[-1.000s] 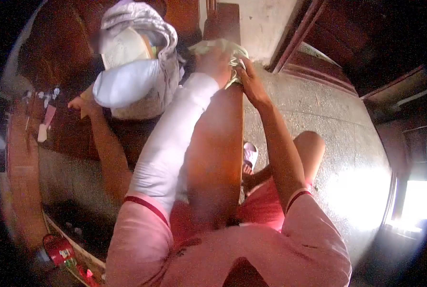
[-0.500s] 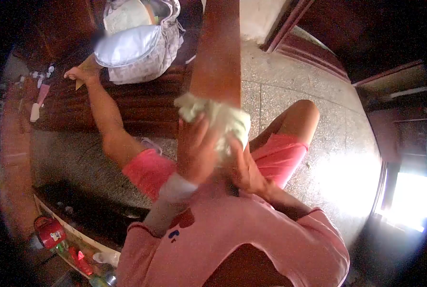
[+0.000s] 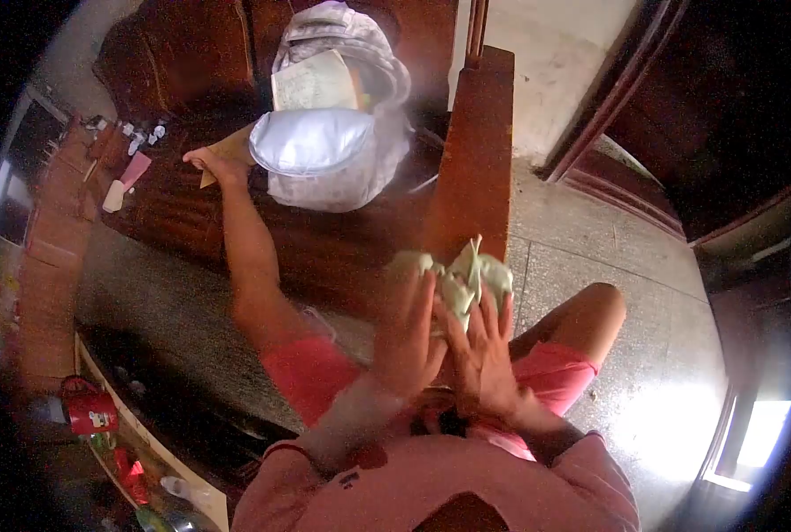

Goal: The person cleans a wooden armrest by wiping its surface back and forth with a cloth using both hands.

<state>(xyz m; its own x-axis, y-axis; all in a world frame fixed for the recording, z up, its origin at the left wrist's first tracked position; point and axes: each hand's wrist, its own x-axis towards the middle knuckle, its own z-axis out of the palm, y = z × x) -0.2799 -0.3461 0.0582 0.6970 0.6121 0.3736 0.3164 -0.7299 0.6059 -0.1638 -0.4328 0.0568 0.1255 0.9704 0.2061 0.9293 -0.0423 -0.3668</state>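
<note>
The left hand and the right hand meet near the middle of the scene, at a crumpled pale green cloth. The cloth sits between and just beyond their fingers, in front of the near end of a brown wooden armrest. The fingers are mostly straight against it, and blur softens the left hand, so whether either grip closes on the fabric cannot be told. Fingers hide part of the cloth.

Farther left, a pale backpack rests on a dark wooden seat, a book partly showing from it. Near left, a red container stands among small objects too dim to name.
</note>
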